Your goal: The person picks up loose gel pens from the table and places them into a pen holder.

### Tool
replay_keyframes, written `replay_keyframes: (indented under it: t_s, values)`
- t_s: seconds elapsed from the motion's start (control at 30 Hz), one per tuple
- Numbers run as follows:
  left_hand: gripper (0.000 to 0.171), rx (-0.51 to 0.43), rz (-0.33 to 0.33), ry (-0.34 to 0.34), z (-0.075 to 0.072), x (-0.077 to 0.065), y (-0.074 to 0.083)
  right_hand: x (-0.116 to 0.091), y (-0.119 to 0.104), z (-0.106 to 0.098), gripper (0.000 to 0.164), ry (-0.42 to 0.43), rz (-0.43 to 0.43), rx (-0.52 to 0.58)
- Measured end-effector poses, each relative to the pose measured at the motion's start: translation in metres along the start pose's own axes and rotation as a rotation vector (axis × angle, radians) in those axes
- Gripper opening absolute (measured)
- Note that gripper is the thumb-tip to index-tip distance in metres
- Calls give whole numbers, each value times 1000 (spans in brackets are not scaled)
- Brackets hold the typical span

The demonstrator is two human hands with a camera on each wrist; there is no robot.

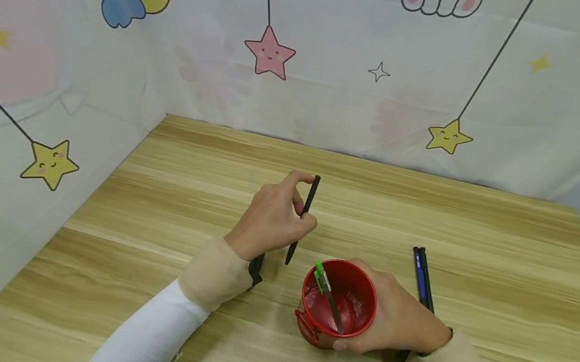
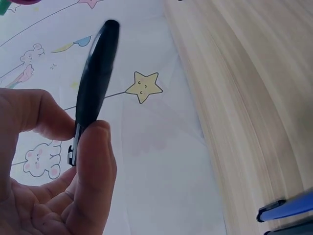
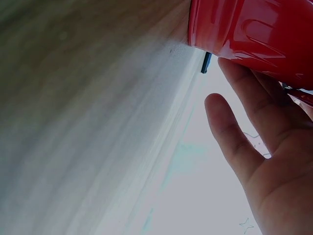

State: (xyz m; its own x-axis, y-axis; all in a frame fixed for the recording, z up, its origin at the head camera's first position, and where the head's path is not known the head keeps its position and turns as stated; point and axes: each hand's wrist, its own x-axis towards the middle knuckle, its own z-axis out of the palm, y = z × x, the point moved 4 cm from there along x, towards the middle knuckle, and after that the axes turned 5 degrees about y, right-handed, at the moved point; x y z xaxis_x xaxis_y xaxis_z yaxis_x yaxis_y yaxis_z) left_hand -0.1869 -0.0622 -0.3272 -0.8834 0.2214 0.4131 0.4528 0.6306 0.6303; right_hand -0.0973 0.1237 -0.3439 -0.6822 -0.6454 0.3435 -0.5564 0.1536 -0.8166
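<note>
My left hand (image 1: 276, 219) pinches a slim black pen (image 1: 310, 196) between thumb and fingers, holding it steeply tilted above the table. In the left wrist view, the pen (image 2: 98, 73) sticks up past the thumb, and its clip shows near the grip. A small red bucket (image 1: 363, 294) is to the right of that pen, and my right hand (image 1: 396, 314) grips its right side. Inside the bucket leans a pen with a green top (image 1: 320, 273). The right wrist view shows fingers against the glossy bucket wall (image 3: 264, 34), with one finger standing apart from it.
Beyond the right hand, a blue pen (image 1: 419, 274) and a black pen (image 1: 427, 278) lie side by side on the wood-grain table (image 1: 518, 284). A cartoon-printed cloth (image 1: 332, 107) borders the table at the back and both sides.
</note>
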Motion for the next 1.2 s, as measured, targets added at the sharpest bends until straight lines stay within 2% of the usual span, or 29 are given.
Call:
replay_keyframes:
  t_s: [0.1, 0.3, 0.5, 0.8, 0.93, 1.2]
  values:
    - [57, -8, 8, 16, 0, 0, 1, 0, 0, 0, 75, 1, 12, -4]
    - [55, -49, -1, 37, -3, 0, 3, -5, 15, 2, 78, -1, 15, -20]
    - [55, -149, -47, 15, -4, -1, 5, -9, 29, 4, 82, -3, 20, -32]
    - [55, -355, -70, 13, -7, -1, 8, -9, 32, 4, 83, -16, 33, -43]
    - [55, -426, -81, 17, -8, -1, 9, -8, 28, 4, 83, -15, 38, -57]
    - [56, -543, -120, 26, -10, -1, 12, -1, 3, 0, 77, -5, 45, -11]
